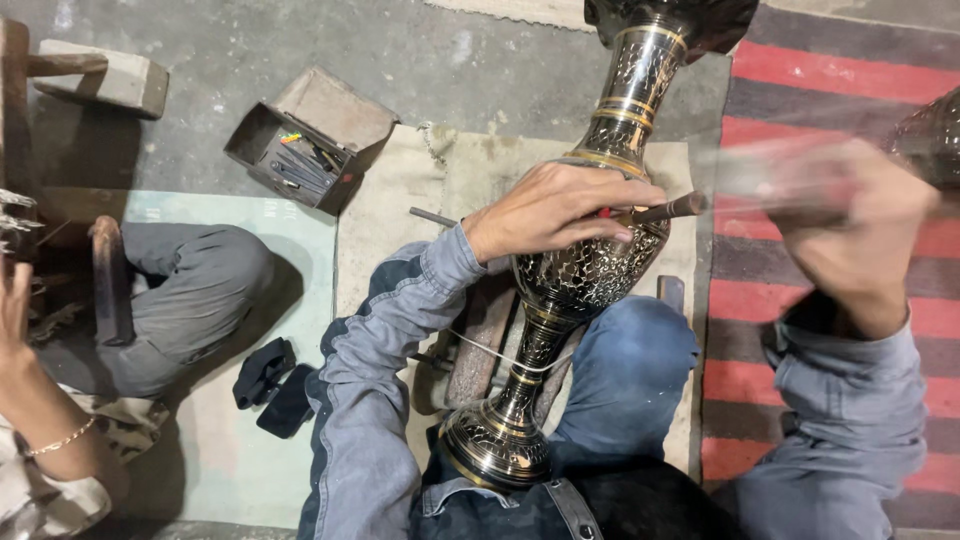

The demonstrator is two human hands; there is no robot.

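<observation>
A tall black and gold engraved metal vase (pixel 585 270) lies tilted across my lap, its foot near my waist and its neck pointing away. My left hand (pixel 555 208) rests on the vase's shoulder and grips a thin chisel (pixel 668 209), its tip against the vase. My right hand (pixel 860 230) is raised to the right of the vase, blurred with motion, shut on a hammer (pixel 770 175) whose shape is smeared. A thin cord (pixel 500 355) crosses the vase's stem.
An open box of small tools (pixel 305 145) sits on the concrete floor at upper left. Another person's knee (pixel 200 290) and arm (pixel 40 400) are at left. A red striped rug (pixel 830 90) lies at right, a beige cloth (pixel 400 230) under me.
</observation>
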